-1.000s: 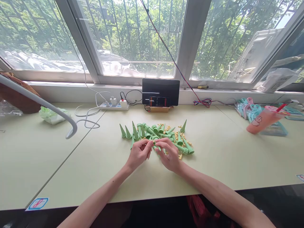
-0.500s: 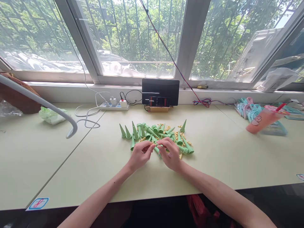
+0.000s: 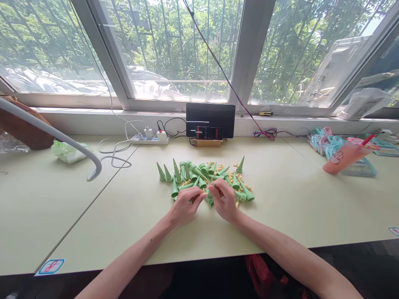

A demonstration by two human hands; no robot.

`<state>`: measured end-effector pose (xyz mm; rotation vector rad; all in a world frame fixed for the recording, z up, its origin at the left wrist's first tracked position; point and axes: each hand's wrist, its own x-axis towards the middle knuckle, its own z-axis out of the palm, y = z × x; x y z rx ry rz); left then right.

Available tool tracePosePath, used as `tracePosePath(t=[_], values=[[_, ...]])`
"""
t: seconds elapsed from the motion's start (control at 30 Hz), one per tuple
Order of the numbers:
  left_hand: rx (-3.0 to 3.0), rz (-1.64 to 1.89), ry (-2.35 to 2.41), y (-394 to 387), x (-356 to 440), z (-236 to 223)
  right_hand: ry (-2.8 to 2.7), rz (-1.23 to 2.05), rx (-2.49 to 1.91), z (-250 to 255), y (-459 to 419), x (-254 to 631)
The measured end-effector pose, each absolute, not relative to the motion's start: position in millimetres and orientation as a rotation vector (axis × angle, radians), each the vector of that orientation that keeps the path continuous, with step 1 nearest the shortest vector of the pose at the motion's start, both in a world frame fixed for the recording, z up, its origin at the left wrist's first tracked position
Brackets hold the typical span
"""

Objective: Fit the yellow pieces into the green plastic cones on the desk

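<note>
My left hand [image 3: 187,204] is pinched at the near edge of a pile, with a small yellow peg [image 3: 204,191] at thumb and fingertip. Close beside it, my right hand [image 3: 223,200] is bent with its fingers together on a green plastic spike [image 3: 210,199], mostly covered by the fingers. The two sets of fingertips are almost touching. Behind them lies the heap of hollow green spikes [image 3: 199,169], some standing point up. Loose yellow pegs [image 3: 246,187] are scattered among the spikes, mainly on the right.
A phone [image 3: 208,133] leans before a black screen [image 3: 210,114] at the back. Left of it lies a power strip [image 3: 149,140] with white cables. To the right are a tilted pink drink cup [image 3: 346,158] and bundled blue and pink items [image 3: 327,141]. A grey curved bar [image 3: 56,135] crosses the left.
My fingertips have drawn slightly apart, and the yellow peg now points up from my left fingers. My right fingertips have risen a little. The pile behind looks the same.
</note>
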<state>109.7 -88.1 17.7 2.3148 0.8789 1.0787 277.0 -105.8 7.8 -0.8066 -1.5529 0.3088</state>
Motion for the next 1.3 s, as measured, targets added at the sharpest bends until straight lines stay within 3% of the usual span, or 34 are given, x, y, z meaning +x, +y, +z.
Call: tracePosePath(t=[0.43, 1.3], values=[[2.395, 0.989, 0.826, -87.8, 107.1, 12.0, -1.447, 0.562, -0.975, 12.1, -105.4, 275.5], [2.621, 0.93, 0.689, -87.4, 104.2, 9.9, -1.386, 0.711, -1.025, 16.8, -105.5, 276.5]])
